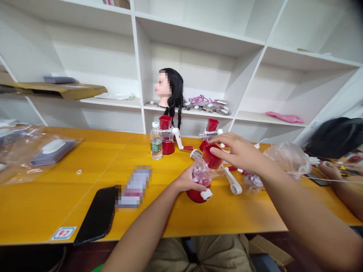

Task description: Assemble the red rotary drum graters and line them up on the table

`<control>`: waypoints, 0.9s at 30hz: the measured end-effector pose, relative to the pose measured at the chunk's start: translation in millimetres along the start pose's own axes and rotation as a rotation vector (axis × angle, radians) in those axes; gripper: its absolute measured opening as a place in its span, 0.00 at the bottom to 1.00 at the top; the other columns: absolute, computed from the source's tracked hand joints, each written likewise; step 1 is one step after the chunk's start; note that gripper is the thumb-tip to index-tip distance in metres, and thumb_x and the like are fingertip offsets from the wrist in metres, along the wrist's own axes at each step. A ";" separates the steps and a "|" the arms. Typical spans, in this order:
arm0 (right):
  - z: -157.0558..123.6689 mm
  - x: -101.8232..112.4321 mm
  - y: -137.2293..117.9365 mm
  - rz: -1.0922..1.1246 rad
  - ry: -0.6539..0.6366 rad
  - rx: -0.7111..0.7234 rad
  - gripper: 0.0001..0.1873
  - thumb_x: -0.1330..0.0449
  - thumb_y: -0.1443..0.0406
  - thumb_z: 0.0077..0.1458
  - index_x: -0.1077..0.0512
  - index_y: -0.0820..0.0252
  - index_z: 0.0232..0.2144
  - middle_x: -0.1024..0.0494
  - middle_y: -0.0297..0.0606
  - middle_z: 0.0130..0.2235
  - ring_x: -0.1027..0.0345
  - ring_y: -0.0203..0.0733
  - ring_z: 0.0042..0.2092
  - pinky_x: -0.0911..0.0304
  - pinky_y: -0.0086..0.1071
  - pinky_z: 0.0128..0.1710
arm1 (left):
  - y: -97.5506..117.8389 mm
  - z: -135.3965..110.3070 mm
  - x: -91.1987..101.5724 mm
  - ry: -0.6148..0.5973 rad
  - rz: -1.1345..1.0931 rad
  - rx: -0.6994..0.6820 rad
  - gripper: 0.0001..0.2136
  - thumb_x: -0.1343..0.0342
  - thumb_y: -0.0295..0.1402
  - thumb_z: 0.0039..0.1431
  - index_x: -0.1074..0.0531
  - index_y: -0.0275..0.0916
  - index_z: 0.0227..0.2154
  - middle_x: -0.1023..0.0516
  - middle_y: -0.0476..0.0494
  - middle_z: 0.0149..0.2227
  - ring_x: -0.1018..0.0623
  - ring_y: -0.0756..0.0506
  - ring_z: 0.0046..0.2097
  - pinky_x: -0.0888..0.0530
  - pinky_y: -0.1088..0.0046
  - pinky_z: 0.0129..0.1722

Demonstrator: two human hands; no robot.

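Note:
On the near part of the table, a partly assembled rotary grater stands on its red base [195, 196]. My left hand [187, 180] is closed around its clear middle section. My right hand [239, 153] grips the rim of the red hopper [212, 160] on top, thumb on the near side and fingers over the far side. Whether the hopper is seated cannot be made out. A metal grater drum [195, 154] lies just behind. Off to the right rests a loose white crank handle [234, 183], with clear plastic parts [252, 181] beyond it.
Two rotary graters [168, 147] [212, 124] stand behind, one beside a water bottle [156, 145]. To the left lie a black phone [98, 213] and bagged cloth [52, 153]. A plastic bag [289, 158] and another person's hand [330, 170] are at right. White shelves [195, 26] back the table.

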State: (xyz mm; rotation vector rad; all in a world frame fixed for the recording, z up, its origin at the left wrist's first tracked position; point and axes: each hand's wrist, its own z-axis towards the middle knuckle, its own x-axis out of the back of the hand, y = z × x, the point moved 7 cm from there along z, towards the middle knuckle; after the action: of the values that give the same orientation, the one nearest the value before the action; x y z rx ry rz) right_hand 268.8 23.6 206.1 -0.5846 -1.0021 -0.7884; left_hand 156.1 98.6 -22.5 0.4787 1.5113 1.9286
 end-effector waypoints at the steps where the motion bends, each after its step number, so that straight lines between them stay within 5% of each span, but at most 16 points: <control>1: -2.0 -5.4 5.8 0.050 -0.004 0.025 0.19 0.43 0.52 0.68 0.25 0.49 0.56 0.22 0.41 0.59 0.29 0.56 0.60 0.35 0.54 0.60 | 0.6 -0.8 0.6 -0.013 -0.006 0.003 0.46 0.19 0.35 0.33 0.33 0.40 0.59 0.23 0.35 0.57 0.24 0.32 0.59 0.31 0.53 0.62; 6: -17.9 -45.3 32.9 0.361 -0.164 0.060 0.32 0.39 0.46 0.64 0.37 0.44 0.66 0.40 0.40 0.72 0.42 0.58 0.70 0.39 0.55 0.66 | 2.8 -4.1 3.7 -0.066 -0.036 0.020 0.43 0.21 0.35 0.38 0.32 0.40 0.59 0.22 0.34 0.57 0.23 0.33 0.58 0.31 0.52 0.61; 9: -27.3 -54.4 57.1 0.605 -0.068 -0.007 0.35 0.44 0.46 0.67 0.46 0.43 0.71 0.43 0.40 0.73 0.43 0.55 0.71 0.41 0.53 0.68 | 0.2 -4.7 6.5 -0.086 -0.078 0.044 0.41 0.21 0.34 0.37 0.30 0.40 0.57 0.21 0.33 0.55 0.22 0.34 0.56 0.29 0.54 0.58; 11: -35.6 -62.3 82.8 0.681 0.026 -0.094 0.30 0.48 0.47 0.70 0.44 0.44 0.69 0.37 0.41 0.71 0.38 0.53 0.68 0.39 0.53 0.67 | -1.2 -4.8 7.0 -0.110 -0.104 0.067 0.40 0.21 0.34 0.37 0.29 0.39 0.56 0.20 0.33 0.54 0.21 0.34 0.55 0.28 0.55 0.57; 16: -74.8 -110.1 157.7 0.410 -0.001 -0.354 0.24 0.43 0.62 0.65 0.33 0.50 0.62 0.26 0.45 0.62 0.28 0.55 0.59 0.32 0.55 0.59 | 6.1 -4.8 8.6 -0.141 -0.153 0.094 0.44 0.21 0.31 0.35 0.31 0.39 0.59 0.20 0.32 0.55 0.21 0.31 0.56 0.27 0.54 0.57; 20: -97.7 -151.9 174.7 0.236 -0.219 -0.236 0.31 0.44 0.75 0.52 0.26 0.55 0.58 0.25 0.45 0.62 0.35 0.55 0.65 0.41 0.52 0.67 | 9.0 -6.0 22.2 -0.061 -0.169 0.117 0.45 0.21 0.28 0.33 0.30 0.40 0.59 0.20 0.33 0.56 0.21 0.31 0.56 0.27 0.53 0.57; 25: -76.4 -180.1 174.4 0.275 -0.237 -0.373 0.30 0.39 0.64 0.58 0.31 0.59 0.63 0.28 0.50 0.65 0.36 0.60 0.66 0.43 0.52 0.67 | 4.0 -9.6 37.8 0.046 -0.195 0.162 0.41 0.20 0.29 0.30 0.25 0.37 0.54 0.16 0.33 0.50 0.17 0.31 0.50 0.25 0.54 0.55; 27: -57.4 -191.1 170.0 0.304 -0.223 -0.430 0.38 0.37 0.55 0.59 0.38 0.60 0.67 0.29 0.54 0.65 0.34 0.64 0.65 0.39 0.54 0.64 | 4.0 -10.4 36.4 0.025 -0.204 0.175 0.41 0.21 0.29 0.30 0.25 0.36 0.54 0.16 0.32 0.50 0.17 0.31 0.51 0.26 0.53 0.56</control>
State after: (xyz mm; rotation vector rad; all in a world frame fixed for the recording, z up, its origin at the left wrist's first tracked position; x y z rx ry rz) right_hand 374.8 140.1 -3.4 -1.1880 -0.9189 -0.6777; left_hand 122.0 115.0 -25.1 0.3606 1.6851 1.6609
